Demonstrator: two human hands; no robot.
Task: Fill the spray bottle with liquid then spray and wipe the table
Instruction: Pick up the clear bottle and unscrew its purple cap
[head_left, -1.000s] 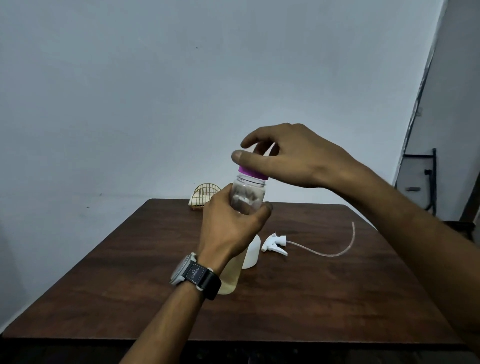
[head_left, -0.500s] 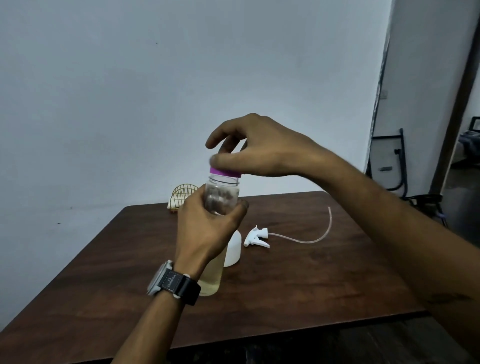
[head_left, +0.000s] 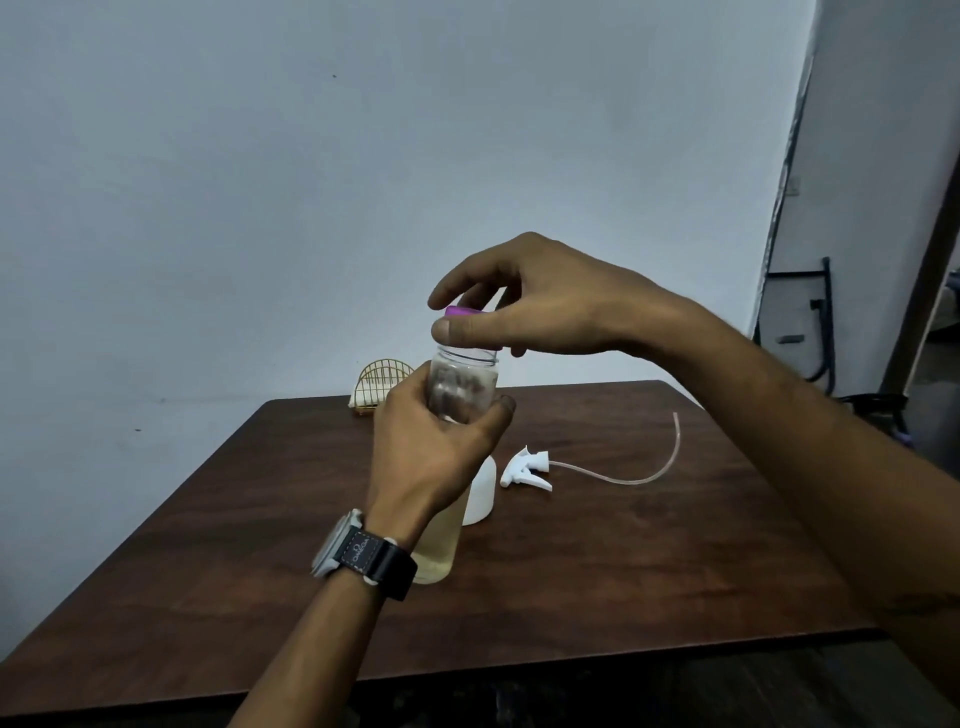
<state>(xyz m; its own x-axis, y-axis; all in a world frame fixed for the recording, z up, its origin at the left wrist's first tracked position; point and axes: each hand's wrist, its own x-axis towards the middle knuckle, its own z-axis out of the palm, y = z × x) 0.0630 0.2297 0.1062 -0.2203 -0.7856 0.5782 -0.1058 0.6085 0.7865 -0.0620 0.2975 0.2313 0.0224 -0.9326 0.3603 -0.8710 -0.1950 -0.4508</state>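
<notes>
a clear bottle (head_left: 462, 384) of yellowish liquid is gripped upright by the left hand (head_left: 436, 457), its purple cap (head_left: 464, 311) pinched by the right hand (head_left: 545, 306); the white spray bottle (head_left: 480, 493) is stood on the table (head_left: 623, 571) behind it, its trigger head (head_left: 524, 467) laid beside

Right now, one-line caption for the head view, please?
Left hand grips a clear bottle of pale liquid while the right hand pinches its purple cap; the trigger sprayer lies on the table.
</notes>
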